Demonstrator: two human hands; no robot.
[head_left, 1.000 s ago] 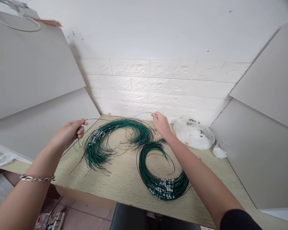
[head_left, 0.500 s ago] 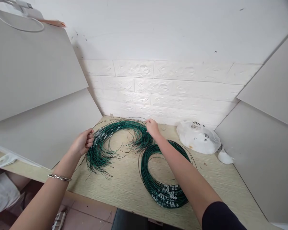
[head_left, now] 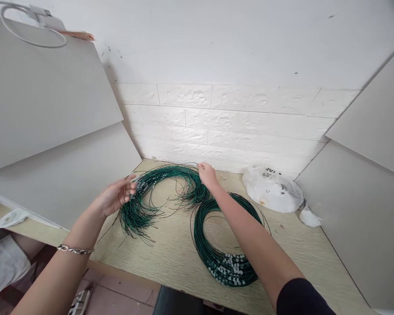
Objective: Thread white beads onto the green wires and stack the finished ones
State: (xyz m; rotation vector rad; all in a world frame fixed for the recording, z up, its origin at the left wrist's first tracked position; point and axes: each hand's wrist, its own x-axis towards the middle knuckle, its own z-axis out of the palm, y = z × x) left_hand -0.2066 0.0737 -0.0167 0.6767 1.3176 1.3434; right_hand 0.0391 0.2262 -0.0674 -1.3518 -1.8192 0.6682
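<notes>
- Right hand (head_left: 207, 174): thumb and fingers pinched together at the tips, gripping one thin dark strand (head_left: 192, 163) just beyond the far right part of the bundle (head_left: 170, 170).
- Left hand (head_left: 120, 194): fingers parted and loosely curled, palm turned inward. It is beside the bundle's left side, near the white tags (head_left: 142, 187). Contact with a wire cannot be confirmed.
- Strand: runs leftward from the right fingertips, roughly along the bundle's far edge. Its visible length lies side to side, between the two hands. The right hand is the nearer, being on it; where its left end lies cannot be told.
- Bundle: green wires on the table (head_left: 164, 258), bowed in an arc with the hollow facing the person. Loose ends fan out at the near left and at the right.
- Coil (head_left: 202, 236): a closed ring of green wire, nearer the person and to the right, close against the bundle's right end. White beads (head_left: 234, 269) sit on its near side. The right forearm passes over its right part.
- Bag (head_left: 272, 190): right of the right hand, apart from it, near the wall (head_left: 197, 116).
</notes>
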